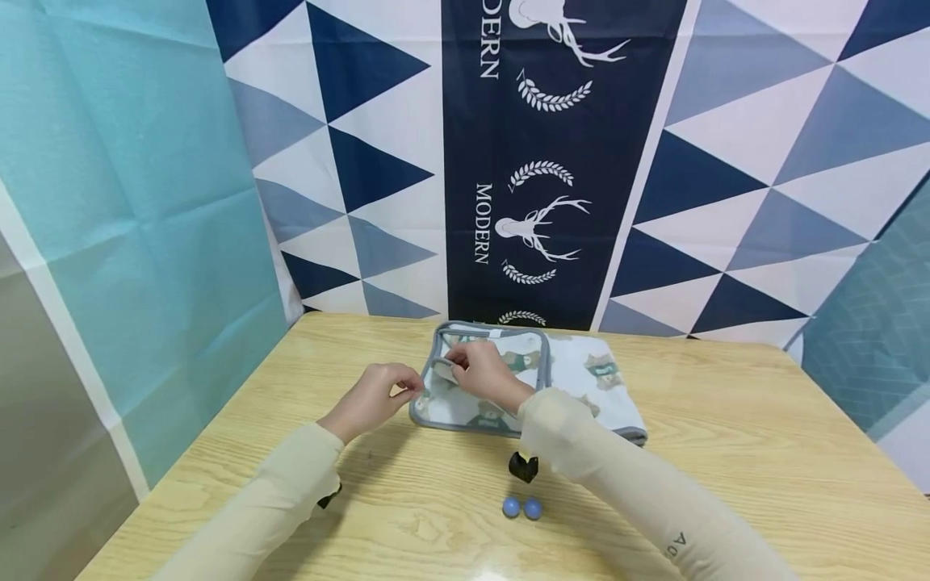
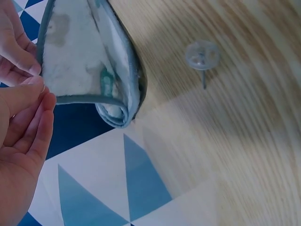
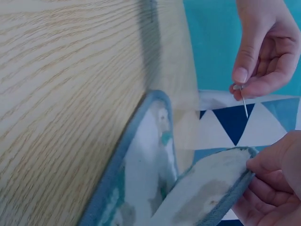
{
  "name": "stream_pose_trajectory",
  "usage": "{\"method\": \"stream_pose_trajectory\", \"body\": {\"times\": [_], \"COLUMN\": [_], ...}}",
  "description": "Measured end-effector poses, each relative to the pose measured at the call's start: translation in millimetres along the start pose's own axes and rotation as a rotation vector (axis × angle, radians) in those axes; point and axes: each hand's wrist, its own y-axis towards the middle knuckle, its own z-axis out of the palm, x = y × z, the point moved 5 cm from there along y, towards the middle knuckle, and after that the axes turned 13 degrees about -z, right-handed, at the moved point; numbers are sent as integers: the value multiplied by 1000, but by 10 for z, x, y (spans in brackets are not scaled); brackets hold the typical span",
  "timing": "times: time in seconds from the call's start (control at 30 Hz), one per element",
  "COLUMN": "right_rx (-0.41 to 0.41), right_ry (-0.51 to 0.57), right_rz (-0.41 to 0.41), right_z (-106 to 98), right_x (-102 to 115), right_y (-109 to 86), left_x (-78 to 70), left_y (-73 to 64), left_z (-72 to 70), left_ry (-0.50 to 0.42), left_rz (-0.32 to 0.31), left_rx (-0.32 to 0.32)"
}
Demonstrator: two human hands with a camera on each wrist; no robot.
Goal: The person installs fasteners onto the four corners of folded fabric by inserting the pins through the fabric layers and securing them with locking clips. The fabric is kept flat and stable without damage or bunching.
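A folded white blanket with grey edging and bear prints lies on the table. My right hand pinches its near-left corner, which is lifted and folded back in the right wrist view, where the blanket's grey edging runs to the fingertips. Just left of the blanket, my left hand pinches a thin metal pin between thumb and finger, its point down. Another pin with a clear round head rests on the table near the left forearm.
Two small blue balls sit on the wooden table, close to the right sleeve. Behind the table hangs a patterned cloth, with a turquoise curtain at the left.
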Motion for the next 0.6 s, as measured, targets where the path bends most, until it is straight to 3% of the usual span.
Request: {"method": "stream_pose_trajectory", "body": {"times": [0.4, 0.6], "right_rx": [-59, -77], "right_ry": [-10, -7], "right_rz": [30, 70], "right_z": [-148, -189], "right_x": [-29, -42], "right_y": [2, -2], "left_x": [-41, -86], "left_y": [98, 195], "left_z": [-12, 38], "left_ry": [-19, -26], "left_rz": [33, 10], "left_rx": [-51, -57]}}
